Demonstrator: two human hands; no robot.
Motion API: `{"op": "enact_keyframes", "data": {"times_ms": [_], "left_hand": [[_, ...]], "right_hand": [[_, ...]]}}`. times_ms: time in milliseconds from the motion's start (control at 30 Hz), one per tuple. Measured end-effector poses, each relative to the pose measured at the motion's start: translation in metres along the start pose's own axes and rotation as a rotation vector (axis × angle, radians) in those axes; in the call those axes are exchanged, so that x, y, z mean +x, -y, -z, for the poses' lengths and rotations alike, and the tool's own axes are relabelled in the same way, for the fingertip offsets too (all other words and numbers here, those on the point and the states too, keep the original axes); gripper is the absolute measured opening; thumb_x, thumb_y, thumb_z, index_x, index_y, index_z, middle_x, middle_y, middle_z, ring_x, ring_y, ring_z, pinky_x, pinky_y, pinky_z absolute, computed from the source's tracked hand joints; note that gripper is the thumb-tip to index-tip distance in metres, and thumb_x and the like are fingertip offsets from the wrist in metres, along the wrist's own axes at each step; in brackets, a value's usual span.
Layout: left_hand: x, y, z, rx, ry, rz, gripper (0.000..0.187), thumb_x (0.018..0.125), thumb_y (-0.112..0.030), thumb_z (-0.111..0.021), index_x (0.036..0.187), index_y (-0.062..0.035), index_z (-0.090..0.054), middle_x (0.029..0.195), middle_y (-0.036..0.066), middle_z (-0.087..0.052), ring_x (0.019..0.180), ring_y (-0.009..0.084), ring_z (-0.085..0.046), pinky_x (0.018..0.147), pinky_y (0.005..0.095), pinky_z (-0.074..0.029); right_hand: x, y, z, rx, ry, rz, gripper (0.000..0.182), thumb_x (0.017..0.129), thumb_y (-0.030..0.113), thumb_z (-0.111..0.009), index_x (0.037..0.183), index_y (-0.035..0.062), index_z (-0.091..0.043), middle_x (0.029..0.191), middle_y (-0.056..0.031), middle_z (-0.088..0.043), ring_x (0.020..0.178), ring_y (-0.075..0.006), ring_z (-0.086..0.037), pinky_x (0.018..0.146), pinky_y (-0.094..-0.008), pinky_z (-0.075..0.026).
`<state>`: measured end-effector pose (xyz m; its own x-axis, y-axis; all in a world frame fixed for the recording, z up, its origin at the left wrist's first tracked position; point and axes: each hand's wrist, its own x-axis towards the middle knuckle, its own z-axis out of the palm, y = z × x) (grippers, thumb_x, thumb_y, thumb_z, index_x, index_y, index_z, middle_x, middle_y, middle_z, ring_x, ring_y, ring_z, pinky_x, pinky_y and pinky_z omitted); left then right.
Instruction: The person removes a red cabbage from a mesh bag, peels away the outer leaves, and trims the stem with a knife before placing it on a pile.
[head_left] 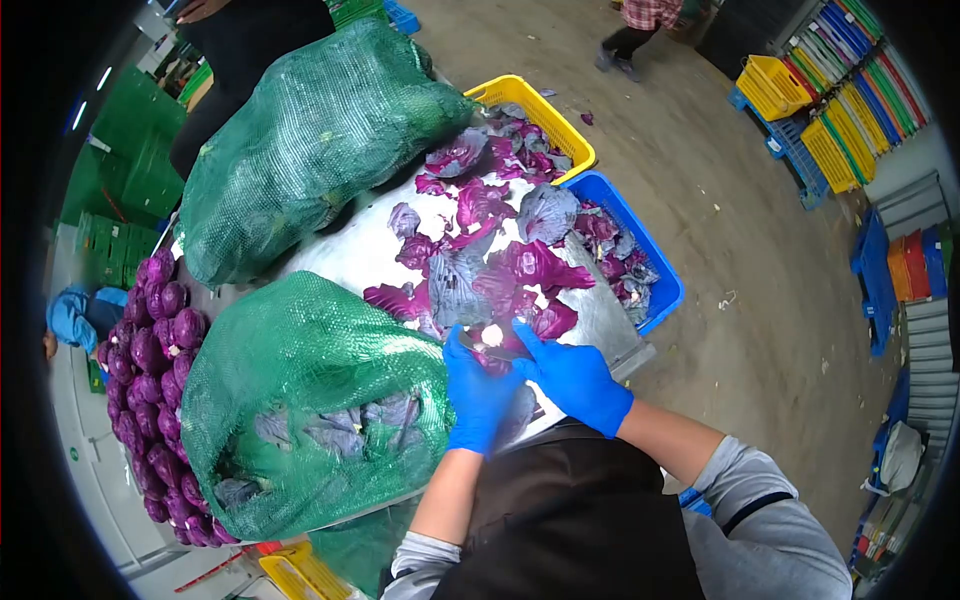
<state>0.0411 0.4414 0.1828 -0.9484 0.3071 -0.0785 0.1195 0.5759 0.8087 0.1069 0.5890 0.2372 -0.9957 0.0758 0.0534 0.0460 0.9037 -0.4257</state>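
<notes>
Floor [760,250]: brownish, hard-looking, small pale scraps scattered
Ribbed wall [932,375]: grey, far right
Crate stacks [868,112]: upper right; yellow, blue, green, red mix
Blue pallet [785,145]: on floor, beside yellow crates
Green crates [105,240]: piled, left side
Strip lights [104,77]: two, lit white, upper left
Metal table [612,325]: silvery top, centre

Left hand [482,405] and right hand [580,382]: plain blue gloves, close-fitting, wrist-length. Left sleeve [425,562] and right sleeve [775,550]: grey; dark band [757,510] across the right. Front garment [580,550]: black, creased.
</notes>
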Motion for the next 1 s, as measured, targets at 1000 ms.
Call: {"op": "enact_keyframes", "data": {"times_ms": [1000], "left_hand": [[-0.016, -0.035, 0.037, -0.400, -0.202, -0.151, 0.102, 0.051, -0.009, -0.086, 0.135, -0.0034, -0.028, 0.131, 0.011, -0.038, 0.118, 0.0229, -0.041, 0.102, 0.0357, -0.034]], "right_hand": [[0.044, 0.004, 0.016, 0.643, 0.376, -0.279, 0.062, 0.079, 0.044, -0.064, 0.127, 0.0066, -0.047, 0.098, -0.0119, -0.061, 0.089, -0.0174, -0.060, 0.075, -0.0299, -0.049]]}}
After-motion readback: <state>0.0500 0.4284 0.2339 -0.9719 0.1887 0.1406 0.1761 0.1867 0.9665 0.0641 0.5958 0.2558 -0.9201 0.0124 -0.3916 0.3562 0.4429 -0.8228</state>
